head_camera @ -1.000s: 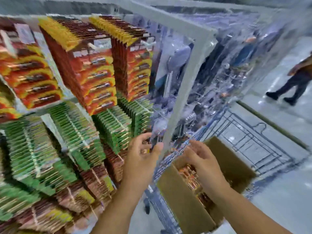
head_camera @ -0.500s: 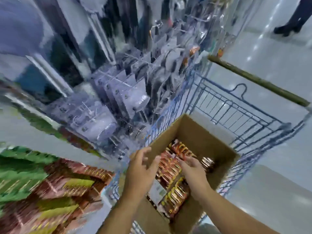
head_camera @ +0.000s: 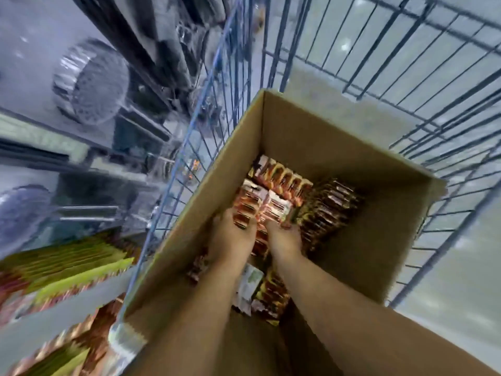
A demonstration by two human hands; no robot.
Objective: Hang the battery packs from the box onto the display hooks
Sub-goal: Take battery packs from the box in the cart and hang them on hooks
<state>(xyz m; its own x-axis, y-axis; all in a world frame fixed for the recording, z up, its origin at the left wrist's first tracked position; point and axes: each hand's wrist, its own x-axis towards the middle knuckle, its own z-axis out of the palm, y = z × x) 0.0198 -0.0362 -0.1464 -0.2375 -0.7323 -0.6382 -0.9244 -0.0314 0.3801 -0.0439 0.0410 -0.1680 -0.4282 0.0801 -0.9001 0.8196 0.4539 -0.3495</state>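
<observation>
Both hands down in the box (head_camera: 298, 126), which sits in the cart (head_camera: 393, 63); left hand (head_camera: 233, 240) and right hand (head_camera: 284, 237) are side by side on top of the packs (head_camera: 279, 183); left fingers (head_camera: 242, 222) look curled round a small bundle of packs, but blur is heavy so I can't be sure; right fingers (head_camera: 287, 225) curl onto a pack edge, grip also unclear. Packs lie stacked on edge in rows at the box bottom, a darker row (head_camera: 333, 210) on my right; none are on hooks from this grab yet.

Risks as I judge them: packs are packed tight, so pulling a bundle may drag neighbours up and spill them; slick card faces could fan out and slip if I grab too many; hang holes may not line up in a loose bundle, so threading a hook would snag; box walls are tall, so my wrists can catch the rim on the way out; the shelf (head_camera: 67, 270) on my left is already crowded.
</observation>
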